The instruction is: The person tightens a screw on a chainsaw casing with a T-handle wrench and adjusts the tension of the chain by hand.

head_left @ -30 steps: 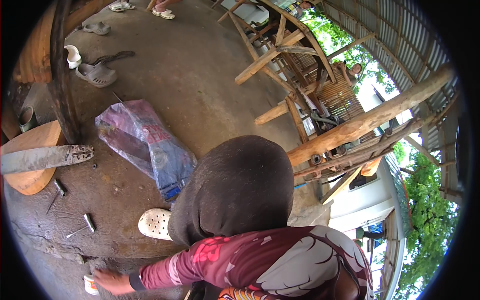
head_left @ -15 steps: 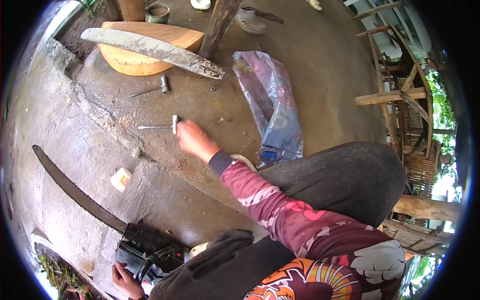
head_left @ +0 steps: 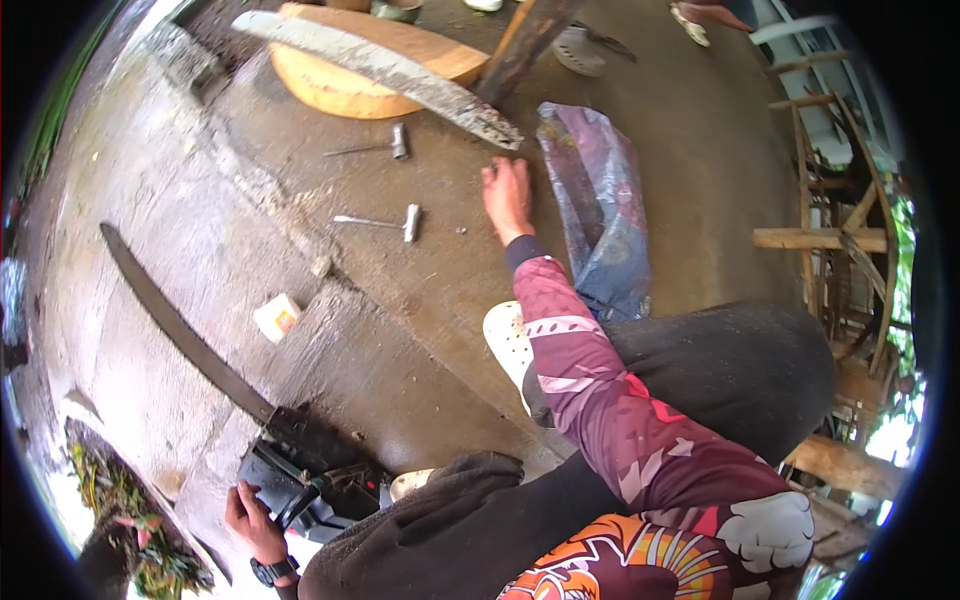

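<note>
A chainsaw (head_left: pixel 322 462) lies at the lower left, its long bar (head_left: pixel 180 315) pointing up and away. Beside its rear body is my left hand (head_left: pixel 255 522), fingers loosely apart and gripping nothing. My right hand (head_left: pixel 508 195) reaches down to the concrete, thumb and fingers pinched on a small dark nut, mostly covered by the fingertips. To the left of that hand lie two T-shaped wrench-screwdrivers, one nearer (head_left: pixel 411 223) and one farther (head_left: pixel 400 142). Another small nut-like piece (head_left: pixel 461 230) is on the floor just below the hand.
A worn grey guide bar (head_left: pixel 380 72) rests across a cut wood slab (head_left: pixel 340 95), next to a dark post (head_left: pixel 530 45). A crumpled plastic bag (head_left: pixel 600 215) lies right of my hand. A white container (head_left: pixel 278 318) sits on the left. Wooden furniture (head_left: pixel 825 238) stands at right.
My right hand has moved away from the nearer wrench to the small dark nut farther off and closed on it. My left hand stays by the chainsaw. The whole view has shifted.
</note>
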{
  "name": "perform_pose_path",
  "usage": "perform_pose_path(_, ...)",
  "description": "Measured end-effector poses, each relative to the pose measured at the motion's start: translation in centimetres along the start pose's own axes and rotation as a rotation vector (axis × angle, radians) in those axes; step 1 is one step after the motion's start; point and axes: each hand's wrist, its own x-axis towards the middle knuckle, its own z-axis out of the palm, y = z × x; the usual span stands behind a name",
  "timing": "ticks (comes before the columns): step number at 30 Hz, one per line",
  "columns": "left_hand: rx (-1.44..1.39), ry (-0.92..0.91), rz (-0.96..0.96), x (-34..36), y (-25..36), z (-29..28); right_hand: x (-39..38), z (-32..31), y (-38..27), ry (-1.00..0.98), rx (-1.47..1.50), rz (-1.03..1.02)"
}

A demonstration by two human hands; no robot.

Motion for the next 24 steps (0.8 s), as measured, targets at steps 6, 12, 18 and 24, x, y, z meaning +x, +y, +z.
perform_pose_path(6, 0.073, -0.016, 0.012, 0.0, 2.1, 0.0, -0.3, 0.3, -3.7, 0.008, 0.133, -0.05)
perform_pose_path(12, 0.097, 0.026, 0.007, 0.2, 1.8, -0.4, -13.2, 0.9, -18.8, -0.599, 0.815, -0.033)
perform_pose_path(18, 0.095, 0.021, -0.057, 0.2, 1.5, -0.1, -27.0, 1.3, -24.7, -1.255, 1.174, 0.099)
perform_pose_path(24, 0.107, 0.031, -0.067, 0.3, 1.7, 0.0, -33.5, 2.1, -25.0, -1.37, 1.207, 0.379)
